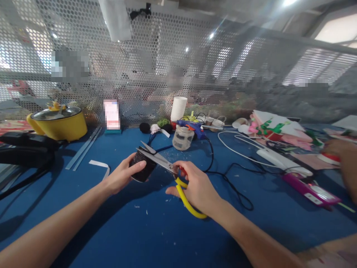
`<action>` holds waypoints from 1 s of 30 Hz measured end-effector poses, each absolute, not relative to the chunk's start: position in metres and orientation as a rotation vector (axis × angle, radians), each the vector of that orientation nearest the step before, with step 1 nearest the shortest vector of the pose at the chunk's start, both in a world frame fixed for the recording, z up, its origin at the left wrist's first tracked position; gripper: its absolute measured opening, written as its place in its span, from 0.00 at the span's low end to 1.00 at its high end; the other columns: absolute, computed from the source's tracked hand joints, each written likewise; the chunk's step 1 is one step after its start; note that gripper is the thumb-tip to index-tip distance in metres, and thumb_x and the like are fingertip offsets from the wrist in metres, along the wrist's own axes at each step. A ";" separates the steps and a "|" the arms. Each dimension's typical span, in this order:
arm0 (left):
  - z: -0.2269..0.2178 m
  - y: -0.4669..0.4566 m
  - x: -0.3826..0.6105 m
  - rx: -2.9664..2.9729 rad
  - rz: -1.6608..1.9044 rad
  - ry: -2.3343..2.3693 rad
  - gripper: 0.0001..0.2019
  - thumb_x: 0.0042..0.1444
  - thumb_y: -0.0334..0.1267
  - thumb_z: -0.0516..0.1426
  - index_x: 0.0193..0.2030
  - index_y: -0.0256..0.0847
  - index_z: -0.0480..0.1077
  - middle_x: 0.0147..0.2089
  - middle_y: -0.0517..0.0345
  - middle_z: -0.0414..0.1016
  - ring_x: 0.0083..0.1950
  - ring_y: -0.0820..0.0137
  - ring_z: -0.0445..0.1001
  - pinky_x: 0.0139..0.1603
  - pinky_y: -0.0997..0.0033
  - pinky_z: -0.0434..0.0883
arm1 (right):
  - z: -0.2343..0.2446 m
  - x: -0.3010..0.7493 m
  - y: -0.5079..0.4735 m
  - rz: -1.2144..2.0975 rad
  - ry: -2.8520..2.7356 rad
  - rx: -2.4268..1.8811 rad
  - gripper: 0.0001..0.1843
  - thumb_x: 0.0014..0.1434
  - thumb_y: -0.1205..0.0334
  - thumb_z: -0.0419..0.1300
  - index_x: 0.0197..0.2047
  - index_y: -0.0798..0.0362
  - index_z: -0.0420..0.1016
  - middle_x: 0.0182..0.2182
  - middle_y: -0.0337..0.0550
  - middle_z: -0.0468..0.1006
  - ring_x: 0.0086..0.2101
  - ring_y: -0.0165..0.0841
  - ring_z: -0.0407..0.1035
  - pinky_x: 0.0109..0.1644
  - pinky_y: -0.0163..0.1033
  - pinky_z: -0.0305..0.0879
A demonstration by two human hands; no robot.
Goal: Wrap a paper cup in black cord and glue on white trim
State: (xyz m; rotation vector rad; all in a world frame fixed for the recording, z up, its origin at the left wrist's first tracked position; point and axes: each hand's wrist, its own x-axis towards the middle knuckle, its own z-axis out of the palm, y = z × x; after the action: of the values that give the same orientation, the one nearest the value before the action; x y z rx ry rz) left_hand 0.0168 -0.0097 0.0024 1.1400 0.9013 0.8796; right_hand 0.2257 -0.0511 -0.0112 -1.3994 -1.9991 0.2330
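My left hand (126, 173) is closed around a small dark cup-shaped piece (142, 169), its thumb lying across the side. The piece is tilted, and a pale rim shows along its lower edge. In my right hand (196, 186) is a pair of scissors (158, 160) with yellow handles. The blades are spread apart and reach over the upper part of the dark piece; I cannot tell whether they touch it. A clear jar (182, 138) stands just beyond, with a blue glue gun (198, 130) resting by its top.
A yellow pot (63, 126) and a lit phone (111, 114) stand at the back left. White paper cups (179, 108) stand behind the jar. Black cords (231, 182) and a purple power strip (311, 190) lie to the right. Another person's hand (344, 152) is at the right edge.
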 end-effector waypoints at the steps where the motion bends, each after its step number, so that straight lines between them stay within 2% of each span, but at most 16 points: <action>1: 0.002 -0.010 0.018 1.130 0.883 0.901 0.28 0.42 0.46 0.62 0.49 0.36 0.61 0.41 0.47 0.72 0.34 0.66 0.73 0.33 0.65 0.72 | -0.012 0.226 -0.051 0.215 -1.998 -1.384 0.23 0.42 0.52 0.65 0.40 0.52 0.65 0.31 0.44 0.69 0.32 0.37 0.66 0.34 0.41 0.64; 6: 0.001 -0.013 0.021 1.124 0.899 0.910 0.27 0.43 0.46 0.61 0.49 0.37 0.62 0.42 0.47 0.71 0.34 0.66 0.73 0.33 0.65 0.73 | -0.015 0.227 -0.051 0.128 -1.984 -1.378 0.27 0.38 0.50 0.68 0.39 0.53 0.65 0.32 0.46 0.70 0.34 0.38 0.66 0.37 0.42 0.65; 11: 0.002 -0.015 0.024 1.131 0.914 0.942 0.25 0.43 0.46 0.61 0.46 0.36 0.62 0.38 0.52 0.71 0.32 0.69 0.72 0.33 0.66 0.72 | -0.019 0.228 -0.049 0.007 -1.995 -1.357 0.29 0.36 0.49 0.69 0.39 0.54 0.64 0.31 0.46 0.69 0.33 0.38 0.66 0.35 0.42 0.65; 18: 0.001 -0.017 0.027 1.129 0.926 0.951 0.23 0.43 0.47 0.61 0.43 0.35 0.64 0.34 0.54 0.70 0.32 0.68 0.72 0.32 0.67 0.72 | -0.022 0.229 -0.048 -0.063 -1.978 -1.320 0.28 0.40 0.48 0.66 0.40 0.54 0.64 0.31 0.46 0.69 0.31 0.38 0.66 0.35 0.43 0.65; 30: 0.000 -0.017 0.027 1.160 0.921 0.956 0.22 0.44 0.47 0.60 0.42 0.36 0.63 0.34 0.56 0.69 0.32 0.69 0.71 0.32 0.67 0.72 | -0.022 0.227 -0.048 -0.036 -1.982 -1.385 0.29 0.40 0.44 0.65 0.39 0.53 0.64 0.31 0.46 0.68 0.32 0.39 0.66 0.35 0.44 0.64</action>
State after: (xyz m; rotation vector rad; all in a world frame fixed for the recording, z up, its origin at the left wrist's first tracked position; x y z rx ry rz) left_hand 0.0270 -0.0174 0.0003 1.1604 0.9556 0.9212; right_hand 0.2275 -0.0476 -0.0221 -1.3848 -1.9816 -0.0361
